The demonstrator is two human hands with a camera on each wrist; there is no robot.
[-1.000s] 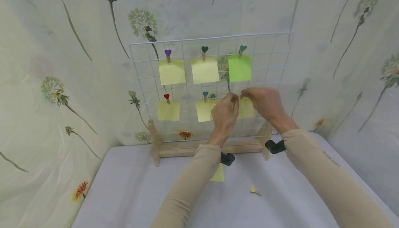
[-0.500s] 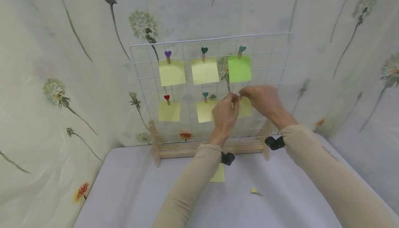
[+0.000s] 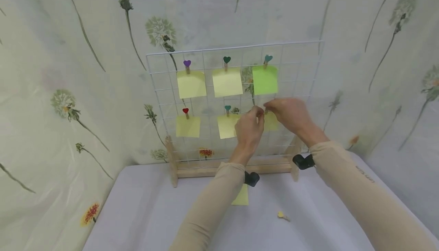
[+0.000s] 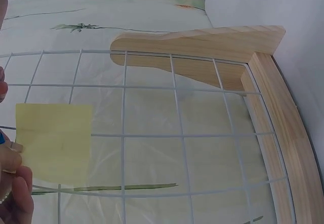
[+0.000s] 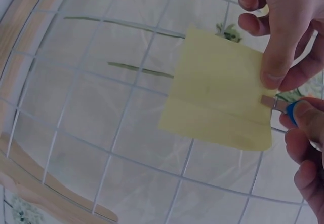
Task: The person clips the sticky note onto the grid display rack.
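Observation:
In the head view both hands meet at the top edge of a yellow sticky note, lower right on a white wire grid. My left hand pinches the note's upper edge; in the right wrist view its thumb presses near the corner of the note. With thumb and finger my right hand pinches a mini clothespin with a blue end. The clothespin's wooden tip overlaps the note's top edge; whether it grips the wire too, I cannot tell. Fingers partly cover it in the left wrist view.
Several notes hang from heart clothespins, including a green note directly above. The grid stands in a wooden base. A loose clothespin with a yellow end and another yellow note lie on the white table.
The right hand's fingertips have shifted slightly left, closer to the left hand's. The left hand stays at the note. The whole head view has drifted slightly, so everything sits a little lower.

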